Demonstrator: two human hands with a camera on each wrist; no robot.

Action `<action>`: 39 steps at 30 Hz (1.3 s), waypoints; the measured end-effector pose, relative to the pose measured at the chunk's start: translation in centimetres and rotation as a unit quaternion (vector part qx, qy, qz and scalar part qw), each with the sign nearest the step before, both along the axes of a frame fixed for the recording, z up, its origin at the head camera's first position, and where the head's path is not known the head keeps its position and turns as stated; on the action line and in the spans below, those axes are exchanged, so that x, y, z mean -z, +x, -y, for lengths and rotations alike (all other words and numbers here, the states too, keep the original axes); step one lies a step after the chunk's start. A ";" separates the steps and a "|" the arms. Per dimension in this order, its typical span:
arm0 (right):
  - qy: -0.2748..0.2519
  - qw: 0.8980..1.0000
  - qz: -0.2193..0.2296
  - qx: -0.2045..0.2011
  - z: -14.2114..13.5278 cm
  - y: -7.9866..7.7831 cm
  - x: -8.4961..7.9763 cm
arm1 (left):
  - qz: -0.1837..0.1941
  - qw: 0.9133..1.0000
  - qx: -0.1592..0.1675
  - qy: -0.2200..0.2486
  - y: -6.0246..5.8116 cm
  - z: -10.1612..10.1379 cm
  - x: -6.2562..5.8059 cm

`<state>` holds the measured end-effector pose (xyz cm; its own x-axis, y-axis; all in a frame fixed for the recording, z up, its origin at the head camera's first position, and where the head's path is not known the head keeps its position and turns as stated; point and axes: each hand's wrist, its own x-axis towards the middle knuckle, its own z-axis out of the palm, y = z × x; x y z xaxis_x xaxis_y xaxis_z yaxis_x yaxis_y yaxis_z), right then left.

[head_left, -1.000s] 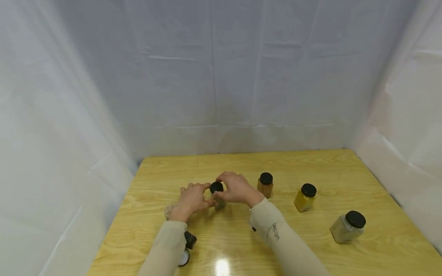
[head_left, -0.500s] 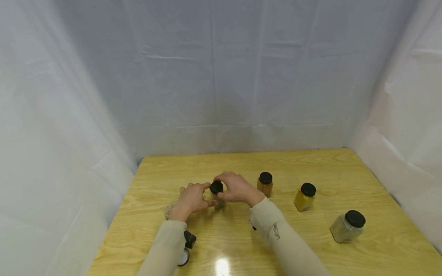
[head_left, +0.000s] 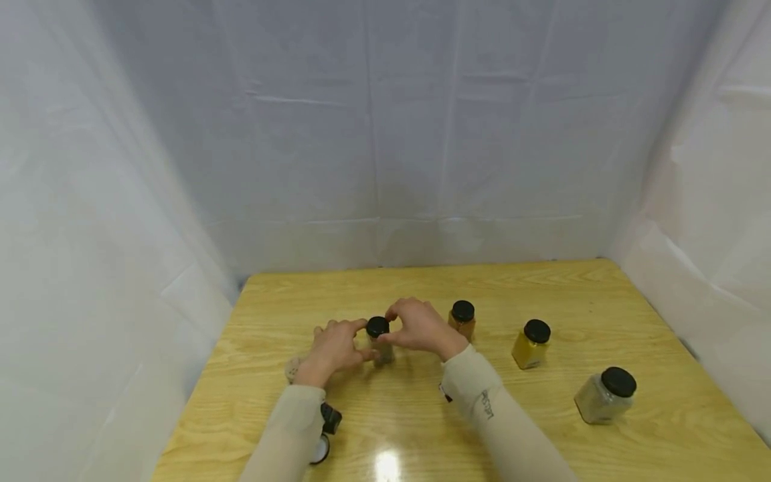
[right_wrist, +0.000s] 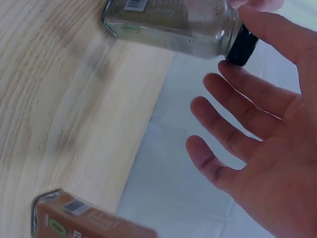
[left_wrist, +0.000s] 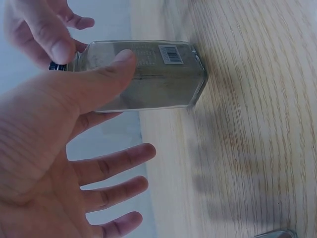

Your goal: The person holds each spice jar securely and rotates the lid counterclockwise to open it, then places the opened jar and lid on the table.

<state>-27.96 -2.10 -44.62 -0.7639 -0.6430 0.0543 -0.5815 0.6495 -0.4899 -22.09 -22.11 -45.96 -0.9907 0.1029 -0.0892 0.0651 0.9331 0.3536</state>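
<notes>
A clear glass spice jar (left_wrist: 153,84) of grey-brown powder, with a black screw lid (head_left: 377,326), stands upright on the table. My left hand (head_left: 337,348) grips the jar's body between thumb and index finger; the other three fingers are spread away from it in the left wrist view. From the right, my right hand (head_left: 418,326) pinches the lid (right_wrist: 242,45) by its edge with thumb and index finger. Its remaining fingers fan out below the lid in the right wrist view.
To the right stand an orange-brown spice jar (head_left: 462,325), a yellow one (head_left: 530,351) and a wider jar of pale powder (head_left: 602,402), all black-lidded. A speckled jar (head_left: 293,368) is partly hidden behind my left wrist. A white disc with black rim (head_left: 321,448) lies nearer.
My right hand's fingers have turned round the lid's edge and shifted slightly right. My left hand keeps its grip, and the jar stays in place.
</notes>
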 end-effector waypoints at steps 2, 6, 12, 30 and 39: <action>0.001 1.000 0.004 -0.007 0.2 0.0 0.1 | 0.001 1.000 0.002 -0.001 -0.1 0.0 0.0; -0.002 1.000 0.002 -0.018 0.7 -0.1 0.4 | 0.000 1.000 0.009 -0.006 -0.2 0.0 0.2; -0.011 1.000 0.003 -0.026 1.0 -0.1 0.4 | -0.004 1.000 0.013 -0.008 -0.3 -0.1 0.2; 0.025 0.998 -0.045 -0.019 1.1 0.3 -0.3 | -0.005 1.000 0.009 -0.010 0.2 -0.2 -0.1; 0.026 0.999 -0.037 -0.018 1.1 0.0 -0.1 | 0.002 1.000 0.005 -0.011 0.1 -0.1 -0.1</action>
<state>-27.99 -3.22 -44.48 -0.7350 -0.6739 0.0752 -0.6384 0.6504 -0.4116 -22.01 -22.05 -45.87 -0.9892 0.1115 -0.0947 0.0739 0.9396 0.3341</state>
